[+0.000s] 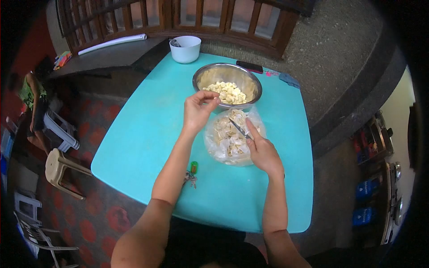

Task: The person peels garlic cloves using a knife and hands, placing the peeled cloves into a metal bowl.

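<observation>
My left hand (198, 111) is closed in a pinch at the near left rim of a metal bowl (254, 77); whatever its fingertips hold is too small to make out. Pale chopped pieces (229, 91) lie in the bowl. Gripped in my right hand (264, 151) is a small knife (240, 128), its blade pointing up and left. Below the blade sits a clear plastic bag (213, 149) with pale, crumpled scraps (225, 129) in it. The bag rests on the turquoise table, just in front of the bowl.
Keys with a green tag (193, 168) lie beside my left forearm on the turquoise table (138, 129). A white bowl (186, 50), a dark phone (249, 67) and a blue-grey cloth (289, 80) are along the far edge. A plastic stool (54, 166) and a person (33, 100) are at left.
</observation>
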{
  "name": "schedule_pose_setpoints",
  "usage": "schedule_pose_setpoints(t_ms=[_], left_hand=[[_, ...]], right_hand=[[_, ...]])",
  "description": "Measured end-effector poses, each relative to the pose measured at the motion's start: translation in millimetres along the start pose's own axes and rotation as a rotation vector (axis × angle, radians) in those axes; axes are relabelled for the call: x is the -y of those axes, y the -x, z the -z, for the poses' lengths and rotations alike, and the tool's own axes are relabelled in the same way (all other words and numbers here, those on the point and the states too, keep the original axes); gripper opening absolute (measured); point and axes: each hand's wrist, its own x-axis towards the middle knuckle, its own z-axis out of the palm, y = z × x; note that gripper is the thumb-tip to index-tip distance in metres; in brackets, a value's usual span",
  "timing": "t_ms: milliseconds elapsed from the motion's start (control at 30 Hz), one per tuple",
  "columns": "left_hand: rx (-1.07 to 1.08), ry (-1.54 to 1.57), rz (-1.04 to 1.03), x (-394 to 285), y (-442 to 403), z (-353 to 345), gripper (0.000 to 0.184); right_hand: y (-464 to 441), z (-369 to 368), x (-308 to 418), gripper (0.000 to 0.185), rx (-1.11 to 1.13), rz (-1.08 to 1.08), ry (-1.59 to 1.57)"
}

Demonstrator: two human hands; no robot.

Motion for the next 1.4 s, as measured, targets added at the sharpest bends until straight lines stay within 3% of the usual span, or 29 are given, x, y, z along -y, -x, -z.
schedule_pose_setpoints(t_ms=[67, 367, 467, 567, 667, 767, 867, 967, 1067, 1167, 1267, 1400], left_hand=[[-0.013, -0.102, -0.068, -2, -4, -4, 0.014], [0.029, -0.454, -0.26, 13, -57, -27, 0.017], [0.085, -0.414, -0.155, -15, -25, -21, 0.016], [0.317, -0.384, 0.027, -21, 5, -16, 0.015], [0.746, -0.447, 0.015, -9, 25, -29, 0.013], [0.993, -0.848, 0.009, 33, 35, -51, 0.02], [0.958, -1.113, -0.058, 30, 49, -65, 0.026], [0.994, -1.198, -0.007, 36, 55, -73, 0.02], [0.967, -1.125, -0.032, 45, 60, -75, 0.025], [1.103, -1.153, 0.052, 39, 55, -82, 0.035], [1.115, -1.163, 0.115, 61, 52, -87, 0.028], [1.129, -1.085, 0.041, 62, 43, -78, 0.021]], right_hand=[[0, -2, -3, 0.04, -0.022, 0.089, 0.012], [-1, -5, -11, 0.037, -0.07, 0.061, 0.097], [-2, -5, -21, 0.037, -0.129, 0.076, 0.158], [0, 2, -19, 0.036, -0.098, 0.007, 0.19], [4, 11, -12, 0.037, -0.043, -0.048, 0.141], [4, 11, -12, 0.036, -0.038, -0.045, 0.114], [5, 12, -13, 0.034, -0.046, -0.032, 0.096], [5, 9, -19, 0.032, -0.075, 0.03, 0.086], [7, 13, -12, 0.033, -0.037, -0.031, 0.086], [5, 10, -17, 0.033, -0.053, 0.016, 0.05], [4, 9, -19, 0.033, -0.059, 0.035, 0.039], [1, 7, -25, 0.032, -0.068, 0.044, 0.035]])
